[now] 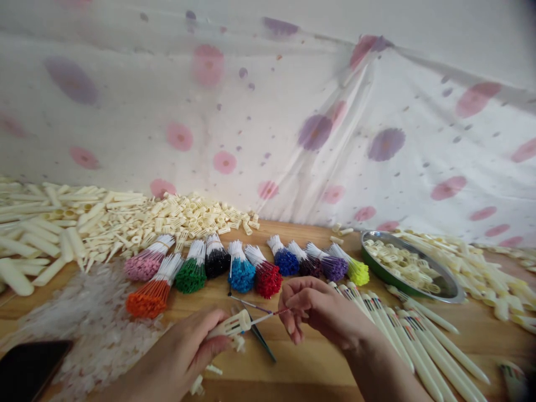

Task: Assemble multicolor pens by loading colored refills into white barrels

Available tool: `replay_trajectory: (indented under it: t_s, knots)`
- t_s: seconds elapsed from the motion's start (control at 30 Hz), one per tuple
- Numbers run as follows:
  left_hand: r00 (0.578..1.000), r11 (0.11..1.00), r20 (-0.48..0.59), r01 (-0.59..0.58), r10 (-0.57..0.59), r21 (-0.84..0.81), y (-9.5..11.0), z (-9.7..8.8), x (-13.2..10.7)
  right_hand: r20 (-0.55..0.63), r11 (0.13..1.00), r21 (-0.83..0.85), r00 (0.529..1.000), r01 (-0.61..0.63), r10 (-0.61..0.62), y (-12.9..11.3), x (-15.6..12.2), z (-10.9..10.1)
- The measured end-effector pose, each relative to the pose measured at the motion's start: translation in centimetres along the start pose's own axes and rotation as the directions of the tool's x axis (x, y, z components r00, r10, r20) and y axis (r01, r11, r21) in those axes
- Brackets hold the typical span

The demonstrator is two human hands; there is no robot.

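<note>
My left hand (188, 349) is closed around a cream slotted pen barrel (230, 325), its open end facing right. With pinched fingers my right hand (316, 310) grips a thin red pen refill (281, 311); the refill's white end is at the mouth of the barrel, and I cannot tell how far inside it reaches. A purple-and-white refill (251, 304) lies just beyond the barrel, near a black-tipped one (230, 276). Below the hands rest dark tweezers (263, 341), partly hidden by the barrel. Small cream plastic parts (238, 343) lie beside them.
Behind the hands stand bundles of coloured refills, including red (268, 279) and orange (146, 298). Multi-colour pens (414, 335) lie at right, near a metal dish (454, 293) of cream rings. Cream parts (125, 212) and clear pieces (96, 329) cover the left, beside a phone (33, 365).
</note>
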State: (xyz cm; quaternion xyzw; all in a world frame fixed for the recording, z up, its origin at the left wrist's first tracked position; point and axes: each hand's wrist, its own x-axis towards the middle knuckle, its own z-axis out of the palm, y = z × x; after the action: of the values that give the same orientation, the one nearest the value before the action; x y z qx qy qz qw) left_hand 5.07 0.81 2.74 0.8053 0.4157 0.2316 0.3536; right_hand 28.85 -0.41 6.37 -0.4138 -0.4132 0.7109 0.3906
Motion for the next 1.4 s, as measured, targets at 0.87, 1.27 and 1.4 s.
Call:
replay_trajectory:
  t_s: [0.87,1.27,1.4]
  knots:
    - [0.999,0.997,0.047,-0.029,0.026,0.074,0.9,0.0,0.3,0.025,0.997,0.074,1.0,-0.021,0.019,0.9,0.7,0.8]
    - [1.0,1.0,0.014,-0.02,0.02,0.008,1.1,-0.2,0.0,0.099,0.762,-0.602,0.969,0.238,-0.225,2.5,-0.1,3.1]
    - [0.999,1.0,0.031,-0.029,0.029,-0.001,1.0,-0.2,-0.2,0.092,0.576,-0.781,0.956,0.242,-0.278,2.0,-0.7,3.1]
